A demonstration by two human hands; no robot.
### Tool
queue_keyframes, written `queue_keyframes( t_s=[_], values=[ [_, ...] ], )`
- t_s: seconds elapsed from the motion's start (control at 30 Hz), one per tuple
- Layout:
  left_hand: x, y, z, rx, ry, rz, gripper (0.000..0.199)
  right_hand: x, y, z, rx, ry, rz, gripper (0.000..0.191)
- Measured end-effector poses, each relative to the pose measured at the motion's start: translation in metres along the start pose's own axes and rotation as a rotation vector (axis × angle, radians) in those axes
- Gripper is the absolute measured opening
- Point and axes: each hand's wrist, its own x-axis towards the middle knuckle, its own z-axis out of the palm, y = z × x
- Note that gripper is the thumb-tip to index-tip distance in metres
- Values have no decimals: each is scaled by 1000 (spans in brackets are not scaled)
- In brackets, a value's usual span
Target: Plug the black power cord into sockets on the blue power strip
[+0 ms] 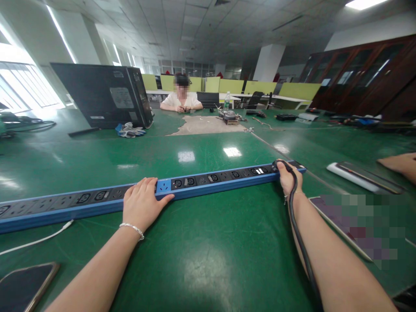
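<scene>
A long blue power strip with black sockets lies across the green table. My left hand grips it left of the middle, fingers over the top and thumb along the front side, beside a light blue socket. At the strip's right end, my right hand is closed around a black plug, which sits at the sockets there. From the plug a black power cord runs back over my right wrist and along the forearm. My fingers partly hide the plug, so I cannot tell how deep it sits.
A black computer case and gloves stand far left. Phones lie near left and right. A white cable lies before the strip. Another person sits opposite; someone's hand rests at right, near a white-and-black device.
</scene>
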Motion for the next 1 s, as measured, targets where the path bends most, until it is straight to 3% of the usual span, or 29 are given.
queue_keyframes(
  t_s=[0.27,0.5,0.8,1.0],
  values=[
    [1,-1,1,-12,-9,-5,68,3,-9,-1,-140,-63,-42,41],
    [0,-1,1,-3,7,6,68,1,-15,-1,-111,-54,-49,42],
    [1,-1,1,-16,-13,2,68,0,-3,2,-142,-58,2,39],
    [1,-1,1,-30,-16,-3,68,-4,0,-2,-331,-75,6,42]
  ],
)
